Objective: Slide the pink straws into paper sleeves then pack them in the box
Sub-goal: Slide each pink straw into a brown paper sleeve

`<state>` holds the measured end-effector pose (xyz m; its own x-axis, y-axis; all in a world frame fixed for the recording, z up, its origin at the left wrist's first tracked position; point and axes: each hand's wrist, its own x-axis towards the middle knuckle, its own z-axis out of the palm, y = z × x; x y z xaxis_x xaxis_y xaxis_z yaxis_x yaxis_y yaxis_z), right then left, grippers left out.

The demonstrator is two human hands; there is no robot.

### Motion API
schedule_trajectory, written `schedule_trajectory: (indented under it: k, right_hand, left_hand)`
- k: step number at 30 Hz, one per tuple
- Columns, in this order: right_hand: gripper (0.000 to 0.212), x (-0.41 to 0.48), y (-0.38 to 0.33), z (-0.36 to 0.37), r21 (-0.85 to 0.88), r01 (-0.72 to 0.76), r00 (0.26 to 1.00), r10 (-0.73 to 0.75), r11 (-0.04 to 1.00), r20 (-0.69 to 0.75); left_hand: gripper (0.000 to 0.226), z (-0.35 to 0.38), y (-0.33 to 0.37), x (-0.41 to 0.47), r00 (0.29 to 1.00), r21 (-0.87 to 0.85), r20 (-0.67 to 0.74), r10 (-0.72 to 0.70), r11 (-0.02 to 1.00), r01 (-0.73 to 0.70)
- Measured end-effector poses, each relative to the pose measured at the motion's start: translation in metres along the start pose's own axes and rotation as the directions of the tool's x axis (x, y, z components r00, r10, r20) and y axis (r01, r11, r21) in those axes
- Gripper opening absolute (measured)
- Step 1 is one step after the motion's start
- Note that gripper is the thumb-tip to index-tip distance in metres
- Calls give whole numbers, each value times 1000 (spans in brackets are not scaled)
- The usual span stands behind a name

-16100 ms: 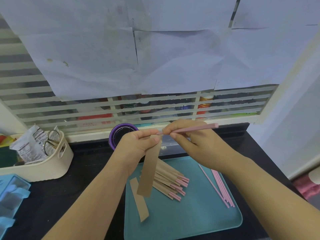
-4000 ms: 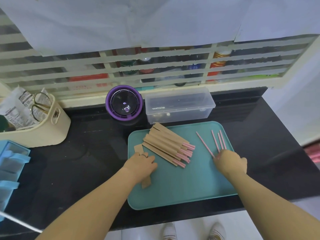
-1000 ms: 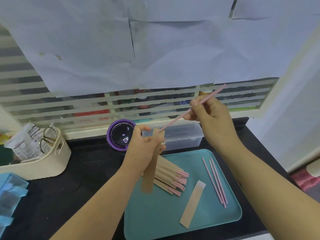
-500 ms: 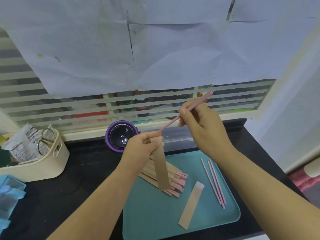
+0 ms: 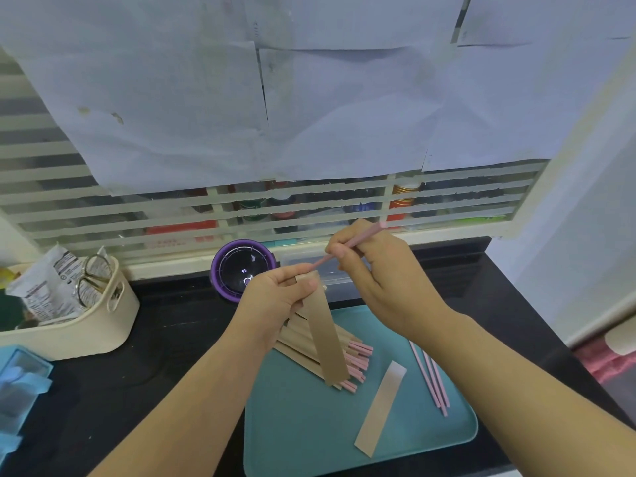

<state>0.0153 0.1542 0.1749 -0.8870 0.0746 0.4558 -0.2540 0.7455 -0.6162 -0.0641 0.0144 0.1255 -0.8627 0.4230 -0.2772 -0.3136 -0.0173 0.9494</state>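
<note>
My left hand [image 5: 275, 301] pinches the top of a brown paper sleeve [image 5: 327, 335] that hangs down over the teal tray [image 5: 299, 425]. A pink straw [image 5: 364, 234] is held in my right hand [image 5: 375, 270], its lower tip at the sleeve's mouth. Behind the hanging sleeve, a pile of sleeved straws [image 5: 354, 363] lies on the tray. An empty sleeve [image 5: 382, 401] and a few bare pink straws [image 5: 432, 380] lie to the right on the tray. The clear plastic box [image 5: 303, 261] stands behind my hands, mostly hidden.
A purple round lid [image 5: 241, 268] sits by the box at the back. A cream basket [image 5: 86, 325] with scissors and a packet stands at the left. A blue container [image 5: 17, 383] is at the left edge. The black counter ends at the right.
The straw has gone further into the sleeve; my right hand has come down and left toward my left hand. The sleeve hangs a little further right.
</note>
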Motion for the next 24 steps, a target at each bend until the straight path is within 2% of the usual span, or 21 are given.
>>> schedule_trajectory:
  k: [11, 18, 24]
  right_hand:
    - [32, -1, 0, -2, 4, -55, 996, 54, 998, 66]
    - [35, -2, -1, -4, -32, -27, 994, 30, 999, 105]
    - [29, -1, -1, -5, -74, -7, 988, 19, 997, 153]
  left_hand:
    - [23, 0, 2, -1, 1000, 45, 1, 2, 999, -2]
    - [23, 0, 1, -1, 1000, 41, 1, -8, 999, 8]
    - [25, 0, -1, -2, 1000, 60, 5, -19, 998, 19]
